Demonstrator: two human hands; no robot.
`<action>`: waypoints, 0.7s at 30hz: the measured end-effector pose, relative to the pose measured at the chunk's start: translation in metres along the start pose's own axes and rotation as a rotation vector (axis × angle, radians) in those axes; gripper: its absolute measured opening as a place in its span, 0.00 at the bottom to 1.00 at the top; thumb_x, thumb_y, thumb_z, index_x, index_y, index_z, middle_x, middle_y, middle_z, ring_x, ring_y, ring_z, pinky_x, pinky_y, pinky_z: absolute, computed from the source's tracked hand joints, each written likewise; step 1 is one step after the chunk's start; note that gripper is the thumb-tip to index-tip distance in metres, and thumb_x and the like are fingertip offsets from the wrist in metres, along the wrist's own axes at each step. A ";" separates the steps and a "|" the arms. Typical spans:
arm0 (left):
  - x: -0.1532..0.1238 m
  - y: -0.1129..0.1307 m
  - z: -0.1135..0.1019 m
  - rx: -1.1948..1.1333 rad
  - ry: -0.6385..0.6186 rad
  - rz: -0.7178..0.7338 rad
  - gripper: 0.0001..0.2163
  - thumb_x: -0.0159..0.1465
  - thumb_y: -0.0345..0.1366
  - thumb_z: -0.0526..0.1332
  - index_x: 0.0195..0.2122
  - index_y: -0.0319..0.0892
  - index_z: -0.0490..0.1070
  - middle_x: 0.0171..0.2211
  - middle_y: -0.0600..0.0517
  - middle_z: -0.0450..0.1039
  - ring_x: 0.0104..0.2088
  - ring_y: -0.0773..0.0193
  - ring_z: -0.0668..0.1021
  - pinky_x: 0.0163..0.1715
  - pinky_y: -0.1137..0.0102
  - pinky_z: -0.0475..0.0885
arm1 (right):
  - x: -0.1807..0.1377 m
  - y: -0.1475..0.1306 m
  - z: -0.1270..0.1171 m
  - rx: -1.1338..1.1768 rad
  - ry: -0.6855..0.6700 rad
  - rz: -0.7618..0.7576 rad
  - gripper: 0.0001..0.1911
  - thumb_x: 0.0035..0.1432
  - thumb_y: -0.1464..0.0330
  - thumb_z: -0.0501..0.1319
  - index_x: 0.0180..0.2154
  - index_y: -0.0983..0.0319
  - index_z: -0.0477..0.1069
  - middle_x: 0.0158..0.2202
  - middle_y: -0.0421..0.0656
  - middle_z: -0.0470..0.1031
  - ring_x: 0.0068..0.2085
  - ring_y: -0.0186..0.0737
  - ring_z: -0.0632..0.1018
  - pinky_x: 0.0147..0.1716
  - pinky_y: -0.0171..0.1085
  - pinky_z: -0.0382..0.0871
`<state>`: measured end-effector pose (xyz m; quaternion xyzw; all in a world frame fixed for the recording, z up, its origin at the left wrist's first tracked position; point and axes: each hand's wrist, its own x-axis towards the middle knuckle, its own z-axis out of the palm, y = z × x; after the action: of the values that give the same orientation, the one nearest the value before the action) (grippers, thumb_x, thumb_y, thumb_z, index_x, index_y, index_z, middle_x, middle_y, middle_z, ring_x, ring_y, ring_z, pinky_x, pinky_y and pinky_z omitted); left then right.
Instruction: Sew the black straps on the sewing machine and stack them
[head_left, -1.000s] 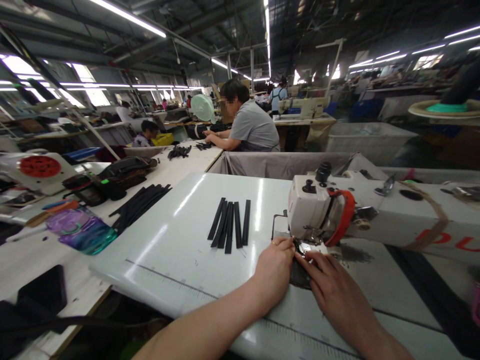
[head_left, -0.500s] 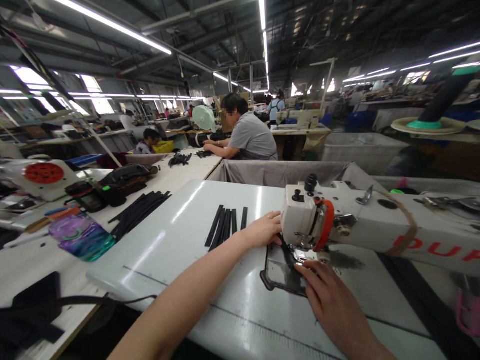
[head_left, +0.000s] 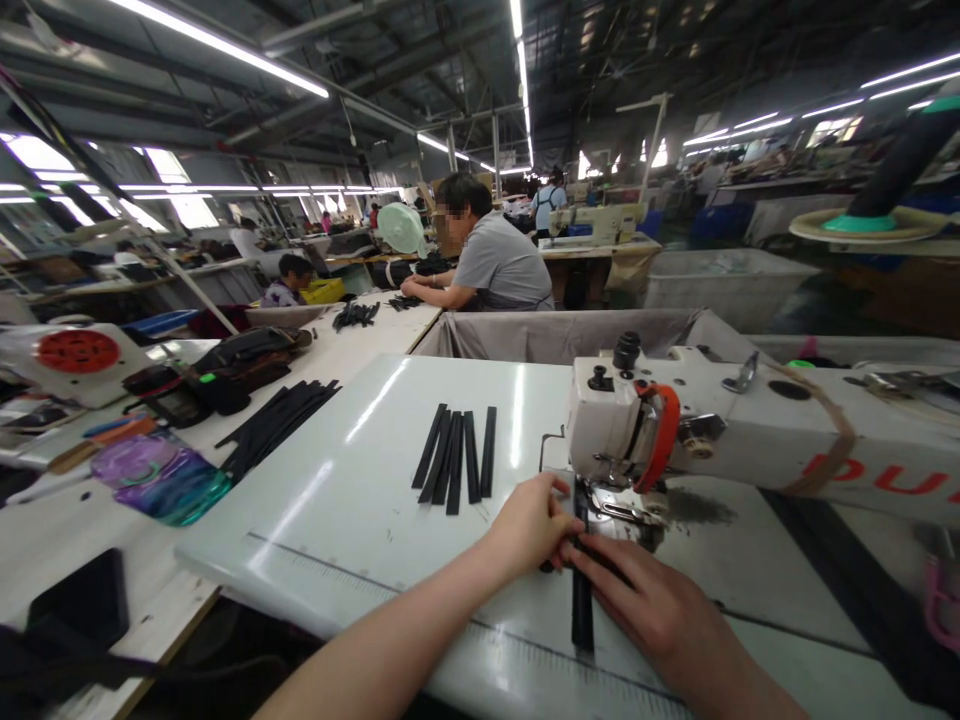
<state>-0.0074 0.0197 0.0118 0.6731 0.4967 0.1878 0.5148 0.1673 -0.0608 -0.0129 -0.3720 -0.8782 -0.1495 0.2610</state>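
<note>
A black fabric strip (head_left: 582, 612) lies lengthwise in front of the presser foot (head_left: 619, 505) of a white sewing machine (head_left: 611, 420), its near end pointing toward me. My left hand (head_left: 531, 525) pinches the strip from the left with curled fingers, just short of the foot. From the right, my right hand (head_left: 651, 600) has its fingertips closed on the same strip, touching the left fingers. The fingertips partly cover the strip there. Several similar black strips (head_left: 454, 460) lie side by side on the pale machine table (head_left: 360, 500), left of my hands.
Another pile of black strips (head_left: 289, 415) lies on the bench to the left, near a purple-blue pouch-like item (head_left: 161, 470). A grey cloth-lined bin (head_left: 555, 335) borders the table's far side. Beyond it, a co-worker in a grey shirt (head_left: 502, 262) leans over the bench.
My left hand has come back toward me from beside the machine head and now meets my right hand. The black strip now extends toward me in front of the foot.
</note>
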 end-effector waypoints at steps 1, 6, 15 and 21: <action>-0.002 -0.001 0.002 0.115 0.086 0.092 0.14 0.59 0.29 0.66 0.46 0.38 0.70 0.25 0.55 0.73 0.26 0.61 0.78 0.30 0.66 0.75 | -0.001 -0.001 0.000 -0.021 -0.002 -0.009 0.19 0.62 0.78 0.51 0.52 0.64 0.72 0.47 0.49 0.76 0.47 0.41 0.78 0.44 0.37 0.75; -0.003 -0.012 0.003 0.467 0.271 0.563 0.02 0.61 0.31 0.65 0.32 0.40 0.78 0.41 0.47 0.78 0.45 0.56 0.76 0.48 0.61 0.72 | -0.007 -0.002 0.004 -0.082 0.005 0.016 0.17 0.62 0.78 0.51 0.48 0.66 0.74 0.46 0.50 0.78 0.46 0.41 0.78 0.46 0.38 0.74; 0.002 -0.022 0.007 0.440 0.221 0.707 0.07 0.65 0.29 0.61 0.32 0.39 0.78 0.40 0.48 0.79 0.46 0.60 0.77 0.51 0.67 0.72 | -0.003 0.000 0.002 -0.079 0.023 0.034 0.15 0.65 0.75 0.51 0.46 0.67 0.74 0.45 0.48 0.79 0.45 0.40 0.79 0.45 0.37 0.75; -0.001 -0.016 0.012 0.496 0.217 0.666 0.10 0.67 0.28 0.55 0.34 0.41 0.76 0.40 0.48 0.78 0.46 0.60 0.77 0.52 0.64 0.73 | -0.001 -0.001 0.002 -0.057 0.045 0.076 0.15 0.64 0.74 0.51 0.46 0.64 0.74 0.45 0.47 0.79 0.45 0.38 0.79 0.45 0.36 0.75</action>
<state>-0.0063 0.0127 -0.0065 0.8763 0.3338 0.2886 0.1934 0.1666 -0.0615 -0.0152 -0.4090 -0.8527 -0.1726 0.2755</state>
